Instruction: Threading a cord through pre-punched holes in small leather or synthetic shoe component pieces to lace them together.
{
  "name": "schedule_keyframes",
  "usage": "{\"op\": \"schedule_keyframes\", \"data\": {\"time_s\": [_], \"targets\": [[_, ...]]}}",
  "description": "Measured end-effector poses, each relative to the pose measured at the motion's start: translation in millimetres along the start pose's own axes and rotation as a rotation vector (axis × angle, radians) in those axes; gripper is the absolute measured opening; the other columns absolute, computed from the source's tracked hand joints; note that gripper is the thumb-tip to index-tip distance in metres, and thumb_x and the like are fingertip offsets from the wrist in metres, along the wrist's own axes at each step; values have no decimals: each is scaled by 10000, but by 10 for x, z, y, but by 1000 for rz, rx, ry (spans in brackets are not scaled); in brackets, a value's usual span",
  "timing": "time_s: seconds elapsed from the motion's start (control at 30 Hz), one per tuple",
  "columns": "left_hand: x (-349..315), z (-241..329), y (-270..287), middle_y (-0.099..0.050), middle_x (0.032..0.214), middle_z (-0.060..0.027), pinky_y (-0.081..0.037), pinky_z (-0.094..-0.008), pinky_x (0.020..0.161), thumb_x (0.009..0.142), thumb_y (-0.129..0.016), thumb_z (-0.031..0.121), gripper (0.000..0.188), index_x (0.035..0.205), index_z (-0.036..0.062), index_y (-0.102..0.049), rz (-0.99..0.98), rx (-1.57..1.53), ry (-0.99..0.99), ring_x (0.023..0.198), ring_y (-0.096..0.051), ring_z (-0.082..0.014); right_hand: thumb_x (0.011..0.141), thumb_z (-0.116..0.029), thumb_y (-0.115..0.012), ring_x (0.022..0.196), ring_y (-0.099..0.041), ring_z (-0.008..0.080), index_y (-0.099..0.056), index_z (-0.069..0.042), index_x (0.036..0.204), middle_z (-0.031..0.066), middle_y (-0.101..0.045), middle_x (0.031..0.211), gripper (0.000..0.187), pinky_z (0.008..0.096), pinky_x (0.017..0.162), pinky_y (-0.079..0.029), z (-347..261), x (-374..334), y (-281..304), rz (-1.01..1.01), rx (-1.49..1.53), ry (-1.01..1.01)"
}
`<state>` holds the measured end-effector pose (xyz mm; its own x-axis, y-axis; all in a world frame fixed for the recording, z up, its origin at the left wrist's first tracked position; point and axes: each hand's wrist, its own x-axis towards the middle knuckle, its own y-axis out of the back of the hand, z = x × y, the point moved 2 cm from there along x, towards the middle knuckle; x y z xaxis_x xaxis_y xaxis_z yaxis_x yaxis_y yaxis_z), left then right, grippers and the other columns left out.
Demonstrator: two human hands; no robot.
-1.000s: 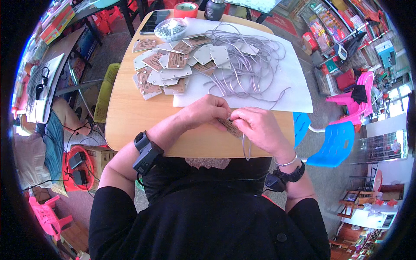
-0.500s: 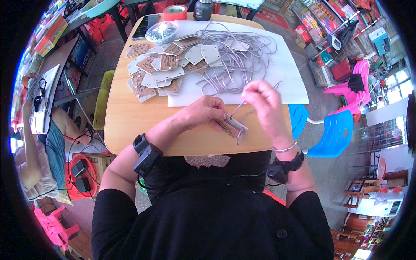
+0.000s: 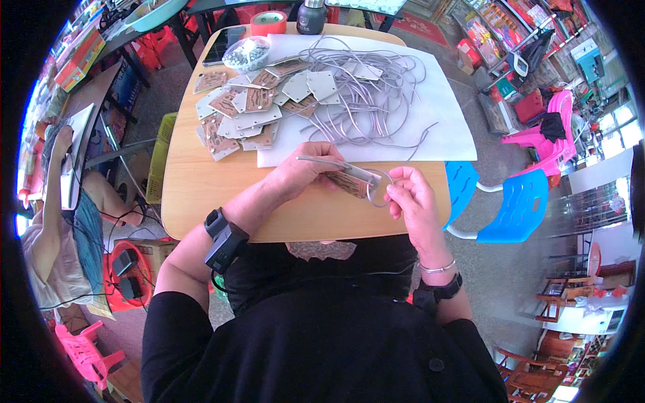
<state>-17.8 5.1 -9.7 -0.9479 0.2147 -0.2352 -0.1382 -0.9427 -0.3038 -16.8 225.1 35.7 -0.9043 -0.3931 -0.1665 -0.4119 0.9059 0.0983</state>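
Observation:
My left hand (image 3: 312, 166) grips a small brown circuit board (image 3: 349, 183) by its left end, above the near part of the table. A grey cord (image 3: 327, 162) lies along the board's upper edge and loops round at its right end. That loop is pinched between the thumb and finger of my right hand (image 3: 411, 191). Beyond my hands, several similar boards (image 3: 232, 121) lie in a loose pile, some with the brown side up and some with the pale side up. A tangle of grey cords (image 3: 366, 101) spreads to the right of them.
A white sheet (image 3: 443, 127) lies under the cords on the wooden table (image 3: 201, 188). At the far edge stand a clear bowl of small metal parts (image 3: 246, 54), a phone (image 3: 224, 44), a roll of red tape (image 3: 269, 23) and a dark bottle (image 3: 312, 17). Another person (image 3: 50, 248) sits at the left.
My right hand has come down toward me, drawing the cord into a loop at the board's right end. The cord's other end now points left across my left hand.

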Motion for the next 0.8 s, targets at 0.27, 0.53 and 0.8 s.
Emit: {"op": "schedule_keyframes", "data": {"time_s": [0.27,0.53,0.8], "targets": [[4,-3,-92,-609,817,-46,-463,-248,625,838,-613,204,197,916,24,-592,-48,138,33,701,-577,-122,792,-95,-608,704,-616,329,-546,-51,939,130,-622,797,166,425,608,-487,-401,167,-489,-81,-806,556],[-57,107,-78,-608,838,-77,-467,-293,658,849,-588,211,248,960,-11,-589,-88,32,19,731,-574,-143,776,-94,-606,732,-613,298,-523,-49,857,121,-605,803,125,398,628,-489,-441,300,-620,-76,-891,673],[27,-17,3,-620,823,-69,-492,-265,583,832,-610,175,193,894,-8,-600,-77,-101,59,724,-602,-138,787,-91,-615,640,-586,282,-559,-11,827,129,-610,771,105,371,575,-461,-378,354,-634,39,-1016,866]]}}
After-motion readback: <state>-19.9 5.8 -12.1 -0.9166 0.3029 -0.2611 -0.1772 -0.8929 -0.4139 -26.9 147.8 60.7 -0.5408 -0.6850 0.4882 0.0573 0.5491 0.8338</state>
